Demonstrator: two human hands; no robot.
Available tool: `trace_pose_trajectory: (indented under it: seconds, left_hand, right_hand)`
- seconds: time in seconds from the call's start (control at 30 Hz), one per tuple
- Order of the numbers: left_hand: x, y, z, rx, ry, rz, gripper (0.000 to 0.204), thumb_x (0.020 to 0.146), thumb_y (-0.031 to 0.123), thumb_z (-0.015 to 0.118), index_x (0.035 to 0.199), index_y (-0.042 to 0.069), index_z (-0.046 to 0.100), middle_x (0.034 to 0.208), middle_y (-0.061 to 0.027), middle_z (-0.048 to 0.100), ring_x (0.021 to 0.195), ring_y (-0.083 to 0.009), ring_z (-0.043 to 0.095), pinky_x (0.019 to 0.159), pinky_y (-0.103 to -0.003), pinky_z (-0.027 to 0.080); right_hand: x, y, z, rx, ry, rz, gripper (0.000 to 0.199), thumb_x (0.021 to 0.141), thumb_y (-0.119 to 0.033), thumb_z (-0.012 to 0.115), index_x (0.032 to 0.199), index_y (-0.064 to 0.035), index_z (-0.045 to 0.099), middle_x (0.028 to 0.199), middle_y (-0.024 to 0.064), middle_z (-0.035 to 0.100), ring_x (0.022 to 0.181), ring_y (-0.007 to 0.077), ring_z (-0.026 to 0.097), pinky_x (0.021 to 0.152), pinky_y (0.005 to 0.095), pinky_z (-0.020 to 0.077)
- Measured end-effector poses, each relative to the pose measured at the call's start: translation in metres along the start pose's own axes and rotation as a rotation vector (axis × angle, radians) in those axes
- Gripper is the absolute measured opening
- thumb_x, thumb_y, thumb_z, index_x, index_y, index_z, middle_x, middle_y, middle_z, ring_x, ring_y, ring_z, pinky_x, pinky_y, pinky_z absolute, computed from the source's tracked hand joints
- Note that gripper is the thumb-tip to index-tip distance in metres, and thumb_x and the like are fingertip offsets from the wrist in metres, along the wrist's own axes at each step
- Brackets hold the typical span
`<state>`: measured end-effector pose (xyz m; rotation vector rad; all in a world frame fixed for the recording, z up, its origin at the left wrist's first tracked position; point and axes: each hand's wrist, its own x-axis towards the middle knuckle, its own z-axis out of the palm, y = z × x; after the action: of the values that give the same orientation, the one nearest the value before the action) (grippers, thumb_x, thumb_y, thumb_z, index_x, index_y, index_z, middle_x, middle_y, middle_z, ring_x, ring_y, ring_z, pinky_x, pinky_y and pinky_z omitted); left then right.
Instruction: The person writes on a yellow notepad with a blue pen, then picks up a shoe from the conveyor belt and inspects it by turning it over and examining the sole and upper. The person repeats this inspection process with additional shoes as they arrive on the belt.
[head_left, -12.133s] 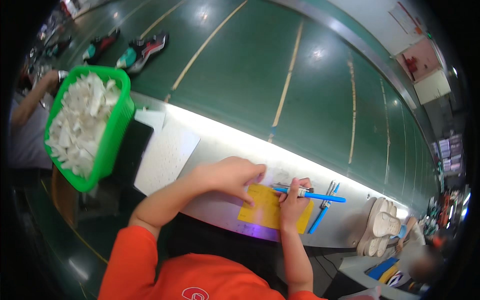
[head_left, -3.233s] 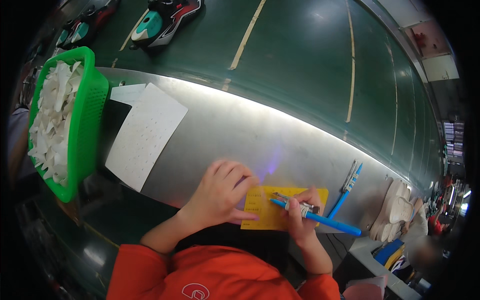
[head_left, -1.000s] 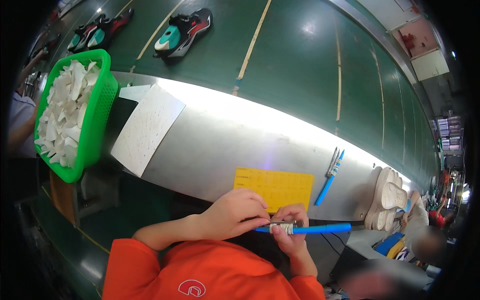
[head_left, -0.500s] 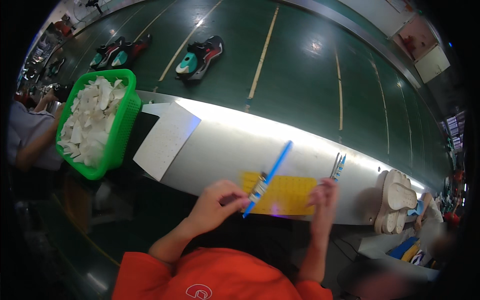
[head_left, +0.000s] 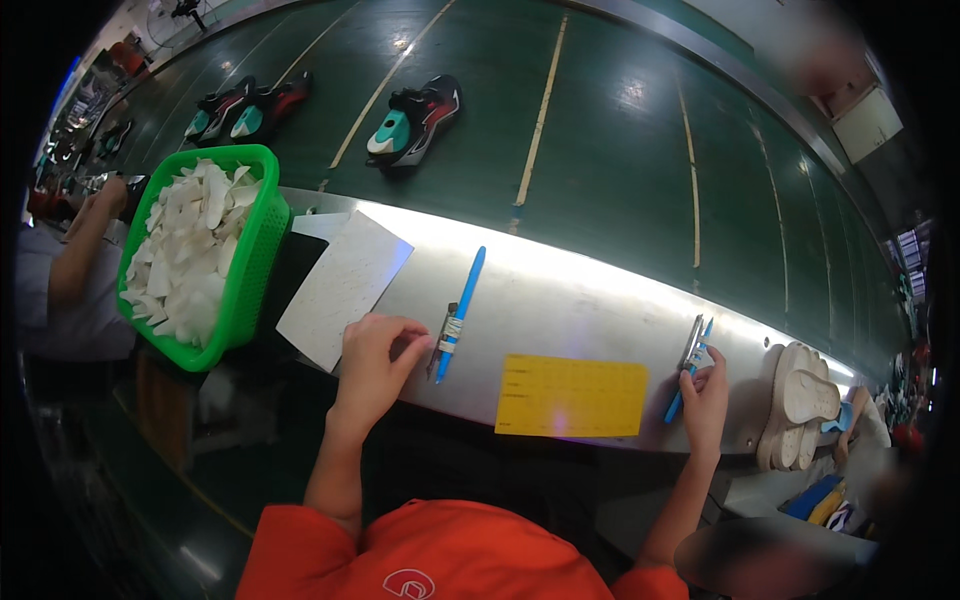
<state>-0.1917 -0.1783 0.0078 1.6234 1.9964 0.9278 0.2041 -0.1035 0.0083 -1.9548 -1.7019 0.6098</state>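
A blue pen (head_left: pixel 472 275), with a slim silver tool bound to it by tape, is on the metal ledge or just above it. Thumb and forefinger of my left hand (head_left: pixel 375 362) pinch at its silver side. To the right, the fingers of my right hand (head_left: pixel 707 395) close on a second blue pen (head_left: pixel 675 405), also strapped to a silver tool. Between the hands lies a yellow printed rectangular sheet (head_left: pixel 572 398), flat and touched by neither hand. A pale, angular sheet (head_left: pixel 345 285) rests beyond my left hand.
The metal ledge (head_left: pixel 560 290) borders a green conveyor belt (head_left: pixel 600 150) carrying several black, red and teal shoes (head_left: pixel 415 120). At left stands a green basket (head_left: pixel 268 200) full of white offcuts (head_left: pixel 195 250), beside another person's arm (head_left: pixel 75 260). Cream shoe soles (head_left: pixel 800 400) are at right.
My left hand has moved left with its pen, away from the yellow sheet. My right hand has shifted right, off the sheet's edge, with the second pen.
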Motion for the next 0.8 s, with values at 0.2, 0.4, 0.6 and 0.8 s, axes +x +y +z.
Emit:
trace_pose_trajectory:
  seconds: [0.2,0.4,0.6,0.8]
  left_hand:
    - [-0.019,0.034,0.001,-0.019,0.033,0.194,0.023,0.075,0.013,0.069,0.096,0.007,0.062,0.089,-0.0056,0.062,0.092,-0.0239,0.056,0.085,-0.036,0.04]
    - [-0.042,0.081,0.026,-0.072,-0.06,0.732,0.039,0.07,0.027,0.076,0.104,0.013,0.061,0.107,-0.0039,0.06,0.111,-0.0229,0.052,0.102,-0.043,0.029]
    - [-0.024,0.095,0.029,-0.212,-0.392,0.737,0.025,0.074,0.024,0.073,0.095,0.013,0.066,0.098,0.0001,0.063,0.103,-0.0179,0.056,0.104,-0.052,0.024]
    - [-0.032,0.085,0.041,-0.489,-0.509,0.406,0.015,0.079,0.019,0.068,0.089,0.009,0.068,0.087,-0.0043,0.064,0.093,-0.019,0.059,0.094,-0.042,0.037]
  right_hand:
    - [-0.044,-0.037,-0.013,0.741,-0.186,0.164,0.064,0.073,0.006,0.055,0.132,-0.0055,0.035,0.066,0.0022,0.051,0.053,0.0075,0.046,0.05,0.019,0.037]
    - [-0.09,-0.068,-0.031,1.213,-1.089,0.389,0.059,0.072,0.003,0.061,0.126,-0.0003,0.037,0.068,0.0101,0.054,0.052,0.0126,0.051,0.045,0.0201,0.0381]
    - [-0.093,-0.06,-0.012,1.594,-1.318,0.487,0.064,0.079,-0.012,0.065,0.13,-0.0024,0.026,0.061,0.0069,0.049,0.043,0.0088,0.044,0.038,0.0186,0.0298]
    - [-0.097,-0.062,0.006,1.985,-1.074,0.594,0.046,0.086,-0.023,0.06,0.121,-0.0019,0.038,0.062,0.0044,0.047,0.041,0.0094,0.042,0.037,0.0209,0.0312]
